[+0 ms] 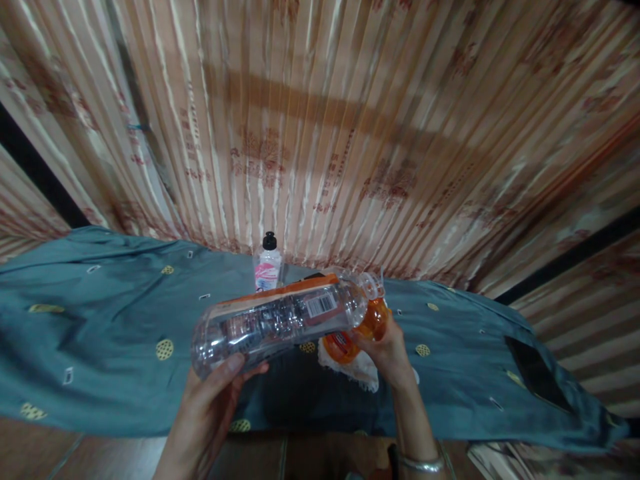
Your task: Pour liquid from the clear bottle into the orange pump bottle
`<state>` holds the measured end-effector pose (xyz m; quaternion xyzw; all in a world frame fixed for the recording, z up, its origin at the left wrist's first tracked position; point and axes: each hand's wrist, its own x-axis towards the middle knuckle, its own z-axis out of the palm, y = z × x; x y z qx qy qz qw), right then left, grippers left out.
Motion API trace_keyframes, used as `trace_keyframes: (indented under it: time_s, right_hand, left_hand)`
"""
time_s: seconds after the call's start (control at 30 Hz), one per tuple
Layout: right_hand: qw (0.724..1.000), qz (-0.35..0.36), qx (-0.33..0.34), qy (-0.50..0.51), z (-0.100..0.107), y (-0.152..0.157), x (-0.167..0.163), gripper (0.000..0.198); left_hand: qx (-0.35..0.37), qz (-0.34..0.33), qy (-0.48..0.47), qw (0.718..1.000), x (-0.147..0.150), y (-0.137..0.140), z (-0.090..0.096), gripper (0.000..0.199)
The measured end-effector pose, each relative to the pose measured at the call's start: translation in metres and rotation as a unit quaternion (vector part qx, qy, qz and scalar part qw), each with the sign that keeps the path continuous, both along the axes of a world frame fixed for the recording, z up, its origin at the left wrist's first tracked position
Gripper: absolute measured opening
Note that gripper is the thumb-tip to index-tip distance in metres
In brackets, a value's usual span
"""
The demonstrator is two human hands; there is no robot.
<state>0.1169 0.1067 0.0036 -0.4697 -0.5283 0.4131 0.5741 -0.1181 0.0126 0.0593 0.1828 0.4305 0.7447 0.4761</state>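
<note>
My left hand [215, 390] is closed around the base end of a large clear plastic bottle [280, 327] with an orange-edged label and a barcode. The bottle lies tilted, nearly level, its uncapped neck pointing right. In my right hand [391, 353] is a smaller orange bottle [341, 348] with a red label, just beneath the clear bottle's neck. The two overlap in view, and I cannot tell whether they touch. Under the orange bottle a white cloth [364, 375] lies on the teal cover. Any liquid passing between the bottles cannot be made out.
Behind the clear bottle stands a white bottle with a black cap and pink label [267, 270]. A dark flat object [537, 373] lies at the right of the teal patterned cover [120, 333]. A pleated curtain [310, 133] hangs behind. Brown tiles [255, 457] show in front.
</note>
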Motion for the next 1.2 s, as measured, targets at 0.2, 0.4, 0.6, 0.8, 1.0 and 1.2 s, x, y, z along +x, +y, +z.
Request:
trace_keyframes:
  time_s: [0.2, 0.4, 0.6, 0.8, 1.0, 1.2]
  right_hand:
    - [1.000, -0.002, 0.001, -0.010, 0.0043, -0.0013, -0.0014, 0.057]
    - [1.000, 0.002, 0.000, -0.009, 0.0028, -0.0006, 0.0001, 0.059]
    - [1.000, 0.012, -0.010, -0.016, -0.0003, 0.0025, 0.0050, 0.060]
    - [0.999, 0.014, -0.016, -0.025, 0.0005, 0.0026, 0.0045, 0.061]
    - [1.000, -0.001, -0.008, 0.005, 0.0006, -0.0002, -0.0017, 0.060]
    - [1.000, -0.008, -0.006, -0.011, 0.0023, -0.0002, -0.0013, 0.062]
  left_hand:
    - [0.002, -0.005, 0.008, 1.000, -0.0016, 0.0000, -0.0006, 0.075]
    - [0.004, -0.009, 0.006, 1.000, -0.0011, 0.0005, -0.0009, 0.075]
    - [0.007, -0.002, -0.005, 1.000, 0.0005, 0.0006, 0.0001, 0.076]
    - [0.003, -0.002, -0.004, 1.000, 0.0008, 0.0006, 0.0010, 0.078]
    - [0.007, -0.005, -0.004, 1.000, 0.0001, 0.0007, 0.0000, 0.077]
    - [0.004, -0.009, -0.003, 1.000, -0.0003, 0.0010, -0.0011, 0.075]
